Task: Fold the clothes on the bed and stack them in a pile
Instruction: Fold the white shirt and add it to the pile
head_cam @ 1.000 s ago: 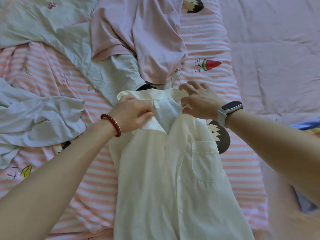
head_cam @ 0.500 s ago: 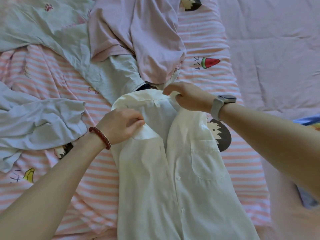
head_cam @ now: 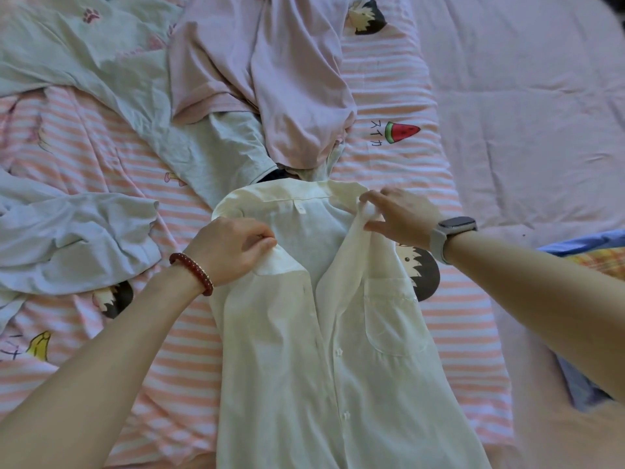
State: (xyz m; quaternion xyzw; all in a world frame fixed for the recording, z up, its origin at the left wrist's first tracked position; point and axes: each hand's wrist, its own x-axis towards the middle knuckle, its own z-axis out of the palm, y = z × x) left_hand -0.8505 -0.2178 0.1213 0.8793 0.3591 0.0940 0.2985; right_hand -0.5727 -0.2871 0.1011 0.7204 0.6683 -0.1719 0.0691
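A cream button-up shirt (head_cam: 297, 360) lies front up on the striped bed, its collar pointing away from me and its chest pocket on the right. My left hand (head_cam: 233, 248) pinches the left collar flap. My right hand (head_cam: 395, 214) pinches the right collar edge and lifts it slightly off the shirt. Beyond the collar lie a pale pink garment (head_cam: 270, 69) and a light green garment (head_cam: 111, 72), both unfolded. A crumpled light blue garment (head_cam: 71, 235) sits to the left of my left arm.
The pink-and-white striped sheet (head_cam: 399, 96) with cartoon prints covers the bed. A plain pink quilt (head_cam: 527, 106) fills the right side. A blue and yellow checked cloth (head_cam: 592, 255) shows at the right edge behind my right forearm.
Both hands have spread apart along the collar. My right hand shifted right and now lifts the right collar edge; my left hand slid down and left on the left flap.
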